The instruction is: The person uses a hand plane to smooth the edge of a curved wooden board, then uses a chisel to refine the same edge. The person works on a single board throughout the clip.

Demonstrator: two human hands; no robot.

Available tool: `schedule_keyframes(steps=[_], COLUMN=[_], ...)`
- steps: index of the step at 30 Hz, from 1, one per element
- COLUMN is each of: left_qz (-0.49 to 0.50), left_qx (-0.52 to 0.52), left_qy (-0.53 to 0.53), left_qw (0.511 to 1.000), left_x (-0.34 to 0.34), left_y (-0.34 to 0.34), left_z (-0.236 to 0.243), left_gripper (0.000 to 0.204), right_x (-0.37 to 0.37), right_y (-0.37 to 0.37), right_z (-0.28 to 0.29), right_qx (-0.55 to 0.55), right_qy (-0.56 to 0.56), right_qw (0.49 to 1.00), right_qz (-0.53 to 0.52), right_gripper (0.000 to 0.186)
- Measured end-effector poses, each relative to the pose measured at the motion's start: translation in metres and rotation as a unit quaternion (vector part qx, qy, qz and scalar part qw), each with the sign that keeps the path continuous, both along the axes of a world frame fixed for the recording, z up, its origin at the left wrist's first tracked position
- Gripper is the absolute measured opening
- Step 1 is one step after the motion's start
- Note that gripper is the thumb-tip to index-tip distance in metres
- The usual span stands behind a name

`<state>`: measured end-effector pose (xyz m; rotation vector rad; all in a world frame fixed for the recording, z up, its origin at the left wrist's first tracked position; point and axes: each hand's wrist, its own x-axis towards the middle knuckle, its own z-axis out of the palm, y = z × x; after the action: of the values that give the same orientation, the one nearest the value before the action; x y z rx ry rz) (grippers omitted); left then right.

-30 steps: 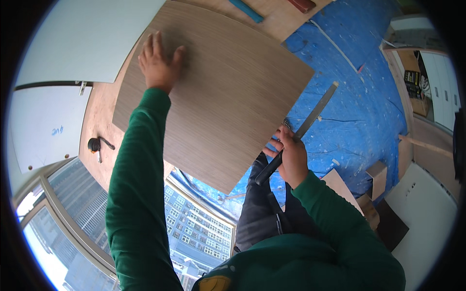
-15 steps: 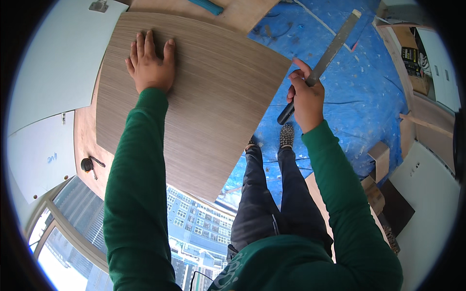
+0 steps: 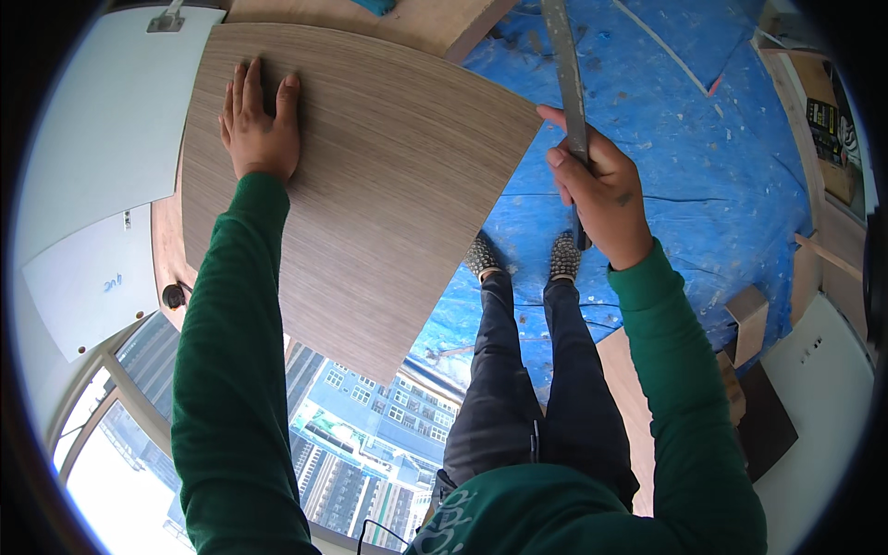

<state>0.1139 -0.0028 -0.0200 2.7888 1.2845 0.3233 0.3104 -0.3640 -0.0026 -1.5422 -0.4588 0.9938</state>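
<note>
My left hand point(image 3: 261, 143) lies flat, fingers apart, on a wood-grain panel point(image 3: 379, 203) near its upper left. Beside the panel's right corner, my right hand point(image 3: 601, 194) is closed round a long, flat metal tool point(image 3: 569, 65) like a file or rasp, held with its blade pointing toward the top of the view. Part of its dark handle shows below my fingers. My right index finger reaches toward the panel's corner; I cannot tell whether it touches it.
White boards point(image 3: 111, 139) are at left, by a tape measure point(image 3: 173, 296) and a window point(image 3: 125, 472). A teal object point(image 3: 373, 6) lies at the top. My feet stand on blue sheeting point(image 3: 666, 231). Boards point(image 3: 805, 388) and a cabinet with boxes point(image 3: 828, 129) are at right.
My right hand has risen from the panel's lower right edge to beside its corner, turning the tool more upright. My left hand sits further left in the view; both my feet now show.
</note>
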Motion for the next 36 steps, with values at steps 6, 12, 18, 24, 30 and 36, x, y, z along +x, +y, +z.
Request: schedule_keyframes(steps=[6,12,18,24,30,36], left_qz=[-0.012,-0.012,-0.014,-0.016,-0.022,-0.019], left_qx=[0.003,0.007,0.004,0.003,0.006,0.007], left_qy=[-0.007,0.000,0.002,-0.001,-0.003,0.000], left_qw=[1.000,1.000,1.000,1.000,1.000,1.000], left_x=[-0.001,-0.001,0.000,-0.002,-0.002,-0.002], left_y=[0.002,0.001,0.000,-0.001,0.001,0.000], left_z=[0.000,0.000,0.002,0.000,0.000,0.001], left_gripper=[0.077,0.078,0.078,0.078,0.078,0.078], right_x=[0.006,0.025,0.030,0.028,0.019,-0.005], right_y=[-0.007,-0.031,-0.052,-0.058,-0.054,-0.047], right_z=[-0.002,-0.008,-0.008,-0.012,-0.018,-0.018], right_qx=[0.019,-0.040,-0.073,-0.073,-0.080,-0.049], right_qy=[-0.027,-0.012,-0.002,-0.039,0.023,0.060], right_qw=[0.999,0.999,0.996,0.994,0.995,0.997], right_qz=[-0.035,0.006,0.056,0.065,0.047,-0.021], right_gripper=[0.043,0.047,0.044,0.044,0.047,0.043])
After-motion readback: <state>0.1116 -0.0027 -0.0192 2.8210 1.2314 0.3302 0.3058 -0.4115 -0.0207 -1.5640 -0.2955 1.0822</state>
